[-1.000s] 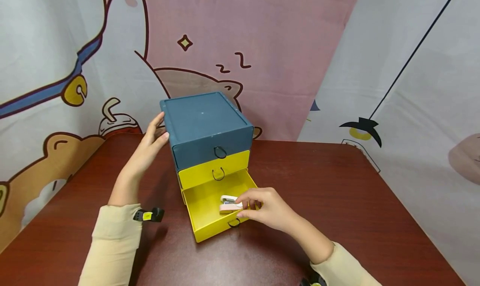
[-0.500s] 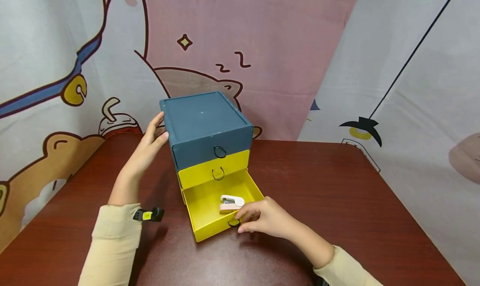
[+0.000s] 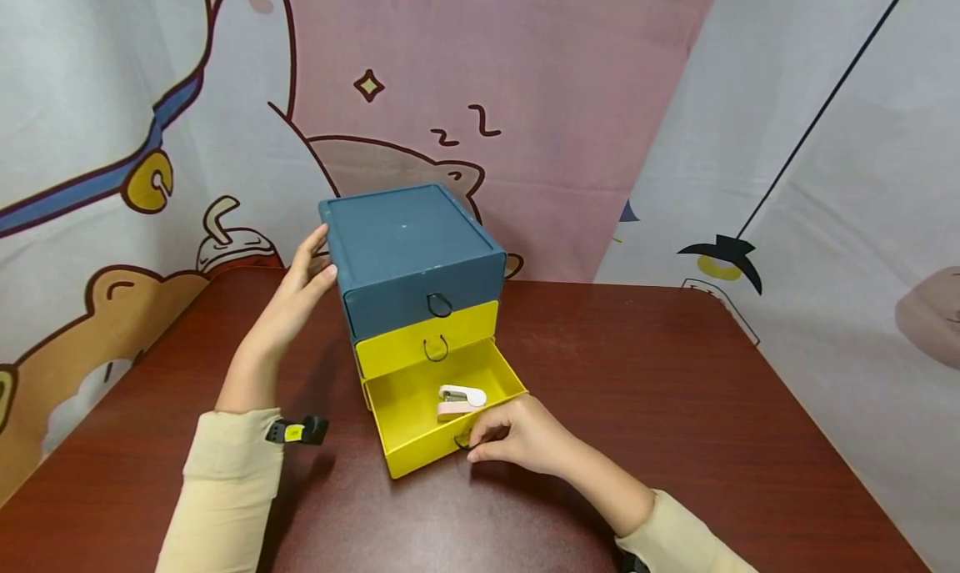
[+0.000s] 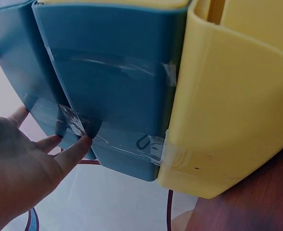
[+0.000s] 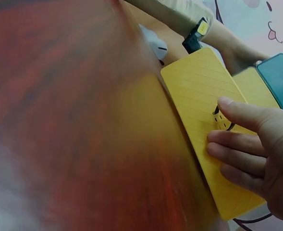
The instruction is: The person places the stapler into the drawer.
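Observation:
A small white and pink stapler (image 3: 471,397) lies in the pulled-out bottom yellow drawer (image 3: 401,419) of a stacked drawer unit. At the drawer's front, my right hand (image 3: 522,433) is by the black loop handle (image 5: 223,120). In the right wrist view its fingers reach toward the yellow front, below the loop, with the thumb above; the loop is not visibly pinched. My left hand (image 3: 288,302) rests against the left side of the blue top section (image 3: 412,231). Spread fingertips touch the blue side wall (image 4: 112,86) in the left wrist view.
Another yellow drawer (image 3: 397,352) with a black loop sits above the pulled-out one. Clear tape (image 4: 117,142) joins the sections along the side. The unit stands on a reddish-brown table (image 3: 675,406) before a cartoon-printed curtain (image 3: 562,98).
My right hand has left the stapler, which stays in the drawer, and moved to the drawer's front and handle. The drawer has shifted slightly inward. My left hand has stayed in place.

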Available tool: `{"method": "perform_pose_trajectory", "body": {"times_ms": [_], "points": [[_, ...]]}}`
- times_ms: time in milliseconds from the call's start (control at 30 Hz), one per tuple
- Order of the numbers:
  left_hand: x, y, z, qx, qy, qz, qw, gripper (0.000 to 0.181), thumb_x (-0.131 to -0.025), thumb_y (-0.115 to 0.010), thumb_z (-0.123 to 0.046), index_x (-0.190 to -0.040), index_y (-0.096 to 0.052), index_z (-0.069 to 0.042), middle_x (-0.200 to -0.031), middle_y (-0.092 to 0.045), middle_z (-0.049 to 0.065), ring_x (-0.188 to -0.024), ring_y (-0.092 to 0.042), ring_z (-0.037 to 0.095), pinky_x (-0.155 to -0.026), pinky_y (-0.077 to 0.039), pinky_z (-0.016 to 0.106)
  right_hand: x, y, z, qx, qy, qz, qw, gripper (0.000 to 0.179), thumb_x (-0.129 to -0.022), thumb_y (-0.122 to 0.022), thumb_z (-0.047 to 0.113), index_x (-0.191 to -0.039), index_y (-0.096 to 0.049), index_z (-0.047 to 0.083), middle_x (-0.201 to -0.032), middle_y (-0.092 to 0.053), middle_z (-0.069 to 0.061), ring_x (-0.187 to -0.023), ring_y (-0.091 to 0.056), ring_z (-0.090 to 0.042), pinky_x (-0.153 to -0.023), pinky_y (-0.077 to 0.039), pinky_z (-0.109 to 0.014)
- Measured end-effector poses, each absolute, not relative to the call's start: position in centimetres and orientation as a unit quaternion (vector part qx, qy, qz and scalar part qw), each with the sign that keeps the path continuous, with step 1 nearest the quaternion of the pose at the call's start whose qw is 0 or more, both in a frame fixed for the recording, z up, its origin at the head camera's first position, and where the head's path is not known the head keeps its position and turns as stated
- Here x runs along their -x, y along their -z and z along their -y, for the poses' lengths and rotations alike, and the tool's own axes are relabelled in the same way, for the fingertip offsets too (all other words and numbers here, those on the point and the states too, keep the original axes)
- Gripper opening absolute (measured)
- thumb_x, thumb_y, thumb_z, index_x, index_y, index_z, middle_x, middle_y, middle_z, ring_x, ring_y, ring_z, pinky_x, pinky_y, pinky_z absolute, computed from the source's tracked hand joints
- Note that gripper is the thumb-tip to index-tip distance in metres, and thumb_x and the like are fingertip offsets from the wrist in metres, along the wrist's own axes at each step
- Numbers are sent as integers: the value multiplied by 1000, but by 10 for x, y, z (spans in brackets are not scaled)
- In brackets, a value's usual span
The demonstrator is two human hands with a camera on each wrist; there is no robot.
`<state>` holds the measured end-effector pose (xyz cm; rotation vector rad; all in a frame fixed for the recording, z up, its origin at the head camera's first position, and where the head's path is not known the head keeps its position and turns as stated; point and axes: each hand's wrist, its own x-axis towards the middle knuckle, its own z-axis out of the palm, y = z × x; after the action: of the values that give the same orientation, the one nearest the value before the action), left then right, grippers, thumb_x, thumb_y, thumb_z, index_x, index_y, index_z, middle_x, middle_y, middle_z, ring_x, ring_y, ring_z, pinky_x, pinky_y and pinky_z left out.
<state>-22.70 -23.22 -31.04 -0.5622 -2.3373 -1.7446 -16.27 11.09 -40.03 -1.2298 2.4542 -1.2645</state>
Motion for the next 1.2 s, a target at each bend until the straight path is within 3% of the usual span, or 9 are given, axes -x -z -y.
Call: {"method": "perform_pose_trajectory", "body": {"times_ms": [700,1200], "points": [[226,310,233,188,582,787,84,66,-102,-43,-23,-156,-5,-21,-157,-7,8,-137,-19,33,-106,-20,56,211,410,-77,362,420,-831,43,7,-78,-81,21,-80,-74,21,-75,-65,16,-67,-56,-6,-60,-49,-26],[228,310,234,184,577,791,85,66,-102,-43,-25,-156,-5,-20,-157,-7,10,-137,-18,35,-106,-19,58,228,416,-63,347,439,-828,18,8,-78,-81,18,-79,-73,17,-75,-66,14,-70,-58,-6,-64,-49,-26]]}}
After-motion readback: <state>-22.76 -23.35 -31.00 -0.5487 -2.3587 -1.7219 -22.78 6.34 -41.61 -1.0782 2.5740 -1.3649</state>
